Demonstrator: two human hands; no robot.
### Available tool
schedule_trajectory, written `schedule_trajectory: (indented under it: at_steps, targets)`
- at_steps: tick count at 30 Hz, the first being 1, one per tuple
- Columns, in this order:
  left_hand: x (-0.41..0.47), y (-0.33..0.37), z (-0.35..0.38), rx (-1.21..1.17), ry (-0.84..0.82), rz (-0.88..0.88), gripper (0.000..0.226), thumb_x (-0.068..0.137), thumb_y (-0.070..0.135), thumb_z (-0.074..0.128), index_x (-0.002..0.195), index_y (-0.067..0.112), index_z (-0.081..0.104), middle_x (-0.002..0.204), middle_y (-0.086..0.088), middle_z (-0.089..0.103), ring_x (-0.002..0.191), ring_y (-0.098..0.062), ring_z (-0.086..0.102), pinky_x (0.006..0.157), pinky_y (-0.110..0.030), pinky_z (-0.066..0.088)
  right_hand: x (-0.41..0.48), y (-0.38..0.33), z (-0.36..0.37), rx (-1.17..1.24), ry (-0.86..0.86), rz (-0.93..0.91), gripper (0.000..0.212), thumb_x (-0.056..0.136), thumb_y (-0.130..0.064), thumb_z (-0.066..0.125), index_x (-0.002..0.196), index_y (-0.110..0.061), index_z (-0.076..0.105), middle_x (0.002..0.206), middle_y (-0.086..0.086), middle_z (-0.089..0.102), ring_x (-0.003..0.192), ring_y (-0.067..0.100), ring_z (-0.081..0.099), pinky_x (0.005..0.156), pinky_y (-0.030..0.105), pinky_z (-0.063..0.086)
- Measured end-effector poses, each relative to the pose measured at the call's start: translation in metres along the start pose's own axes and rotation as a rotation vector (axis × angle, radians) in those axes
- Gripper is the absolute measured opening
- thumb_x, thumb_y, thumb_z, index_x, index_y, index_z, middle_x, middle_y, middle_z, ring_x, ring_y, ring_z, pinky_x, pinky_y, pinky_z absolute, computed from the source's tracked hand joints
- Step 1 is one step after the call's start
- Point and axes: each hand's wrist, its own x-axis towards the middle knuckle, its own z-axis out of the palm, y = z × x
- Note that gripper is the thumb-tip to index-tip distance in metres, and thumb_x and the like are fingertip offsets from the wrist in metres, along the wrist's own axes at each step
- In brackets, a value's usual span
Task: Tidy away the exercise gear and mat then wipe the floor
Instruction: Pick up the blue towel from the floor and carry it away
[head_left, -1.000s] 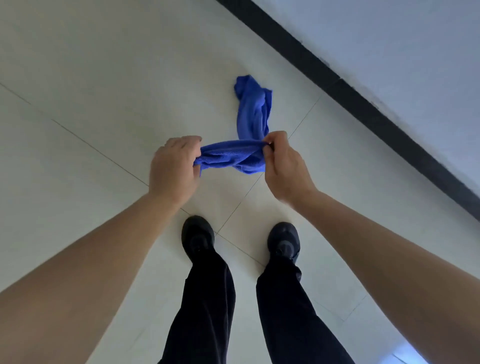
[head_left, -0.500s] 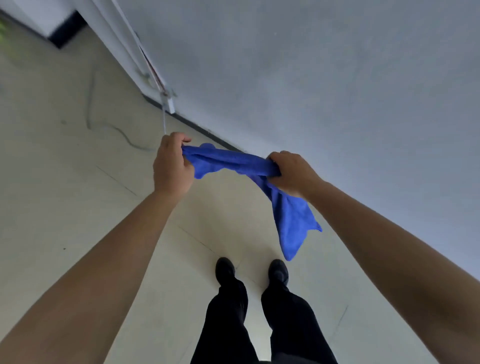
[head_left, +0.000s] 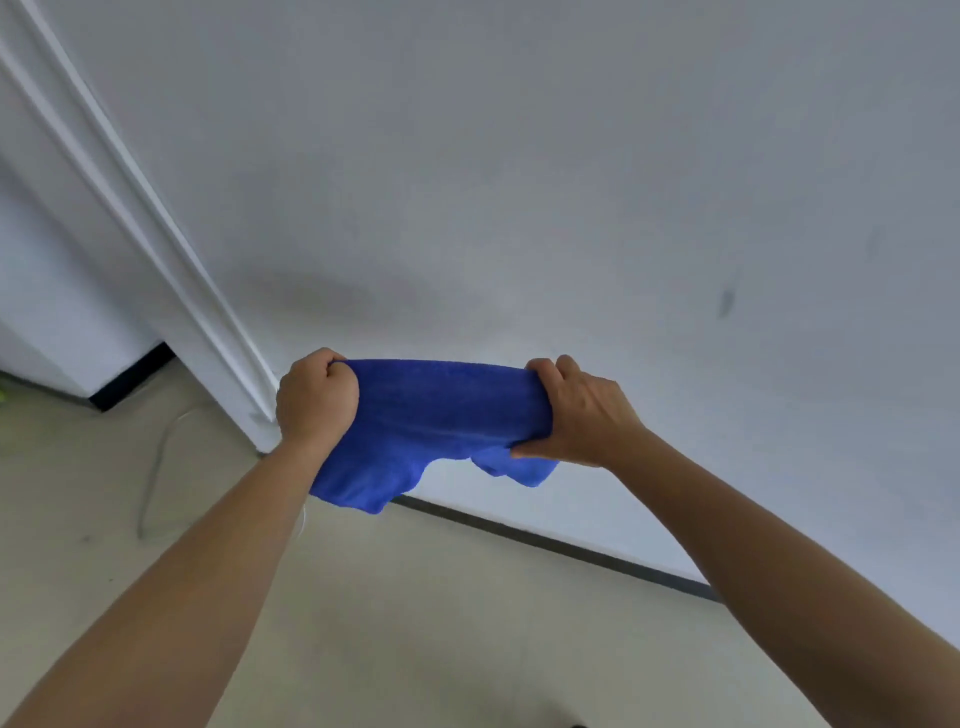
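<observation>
- A blue cloth (head_left: 441, 410) is held up in the air in front of the wall (head_left: 519, 182), just below the middle of the view.
- The left hand (head_left: 316, 400) is fisted round the cloth's nine o'clock end, fingers curled over the bunched edge.
- The right hand (head_left: 584, 415) grips the three o'clock end, fingers over the top edge and thumb pinching underneath.
- The hands are apart, with the cloth stretched across the gap; its loose corners hang at five and seven o'clock.
- A dark skirting strip (head_left: 545, 543) runs along the foot of the wall toward four o'clock.
- A white door frame (head_left: 156, 223) slants down from eleven o'clock to the left hand.
- A thin cable (head_left: 150, 483) lies on the pale floor (head_left: 415, 623) at eight o'clock.
</observation>
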Motion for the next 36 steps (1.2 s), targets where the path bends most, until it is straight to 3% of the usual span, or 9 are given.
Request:
schedule_trajectory:
  at_steps: [7, 14, 18, 22, 25, 27, 30, 33, 36]
  targets:
    - [-0.003, 0.017, -0.005, 0.037, -0.069, 0.336, 0.022, 0.091, 0.015, 0.038, 0.077, 0.012, 0.055, 0.069, -0.001, 0.059, 0.065, -0.027, 0.053, 0.057, -0.034, 0.041, -0.068, -0.016, -0.035, 0.03, 0.03, 0.248, 0.059, 0.084, -0.033, 0.062, 0.137, -0.026, 0.036, 0.127, -0.003, 0.052, 0.087, 0.028, 0.063, 0.071, 0.036, 0.049]
    - [-0.076, 0.076, 0.052, -0.018, -0.351, 0.545, 0.022, 0.095, 0.02, 0.037, 0.083, 0.015, 0.055, 0.072, -0.003, 0.063, 0.066, -0.029, 0.056, 0.06, -0.034, 0.045, -0.22, -0.009, -0.084, 0.216, 0.117, 0.48, 0.018, 0.097, -0.024, 0.053, 0.114, -0.03, 0.058, 0.105, -0.007, 0.058, 0.091, 0.015, 0.059, 0.082, 0.032, 0.051]
    - [-0.162, 0.142, 0.07, -0.05, -0.504, 0.754, 0.023, 0.095, 0.019, 0.035, 0.087, 0.016, 0.056, 0.078, -0.002, 0.064, 0.072, -0.03, 0.056, 0.065, -0.035, 0.043, -0.327, 0.002, -0.122, 0.366, 0.045, 0.771, 0.022, 0.1, -0.03, 0.047, 0.111, -0.032, 0.065, 0.108, -0.009, 0.063, 0.102, 0.013, 0.06, 0.09, 0.03, 0.048]
    - [-0.264, 0.215, 0.079, -0.067, -0.583, 0.97, 0.022, 0.096, 0.02, 0.035, 0.093, 0.015, 0.057, 0.088, -0.002, 0.06, 0.078, -0.028, 0.055, 0.068, -0.033, 0.04, -0.44, 0.01, -0.155, 0.555, 0.087, 1.0, 0.026, 0.088, -0.014, 0.044, 0.099, -0.013, 0.067, 0.101, 0.006, 0.07, 0.106, 0.03, 0.063, 0.092, 0.035, 0.049]
    - [-0.345, 0.264, 0.086, -0.094, -0.599, 1.078, 0.022, 0.095, 0.02, 0.035, 0.093, 0.014, 0.057, 0.089, -0.003, 0.058, 0.079, -0.028, 0.054, 0.068, -0.033, 0.04, -0.526, 0.014, -0.177, 0.61, 0.182, 1.125, 0.017, 0.087, -0.007, 0.042, 0.09, -0.002, 0.059, 0.079, 0.008, 0.058, 0.076, 0.02, 0.056, 0.069, 0.014, 0.04]
    - [-0.4, 0.294, 0.092, -0.108, -0.615, 1.103, 0.022, 0.095, 0.019, 0.036, 0.091, 0.013, 0.057, 0.088, -0.003, 0.058, 0.078, -0.028, 0.054, 0.067, -0.033, 0.039, -0.583, 0.027, -0.184, 0.615, 0.238, 1.207, 0.01, 0.081, -0.014, 0.044, 0.078, -0.005, 0.048, 0.073, -0.002, 0.047, 0.072, 0.016, 0.042, 0.073, 0.024, 0.032]
    - [-0.48, 0.333, 0.106, -0.119, -0.655, 1.151, 0.022, 0.095, 0.02, 0.036, 0.086, 0.013, 0.055, 0.085, -0.004, 0.057, 0.075, -0.027, 0.054, 0.064, -0.032, 0.039, -0.674, 0.078, -0.179, 0.541, 0.343, 1.296, 0.021, 0.064, -0.04, 0.042, 0.07, -0.02, 0.047, 0.09, 0.001, 0.051, 0.092, 0.021, 0.044, 0.088, 0.038, 0.036]
    - [-0.552, 0.366, 0.122, -0.14, -0.695, 1.187, 0.022, 0.094, 0.019, 0.037, 0.075, 0.015, 0.046, 0.079, -0.004, 0.055, 0.07, -0.026, 0.051, 0.061, -0.032, 0.036, -0.744, 0.105, -0.196, 0.532, 0.496, 1.336, 0.035, 0.084, -0.047, 0.042, 0.089, -0.019, 0.063, 0.103, 0.006, 0.059, 0.101, 0.028, 0.054, 0.084, 0.037, 0.049]
    - [-0.61, 0.391, 0.136, -0.095, -0.781, 1.255, 0.022, 0.095, 0.02, 0.036, 0.077, 0.015, 0.047, 0.081, -0.004, 0.056, 0.071, -0.024, 0.052, 0.061, -0.033, 0.04, -0.789, 0.124, -0.226, 0.414, 0.654, 1.345, 0.029, 0.101, -0.027, 0.041, 0.094, -0.017, 0.068, 0.098, 0.006, 0.066, 0.09, 0.024, 0.059, 0.072, 0.033, 0.047]
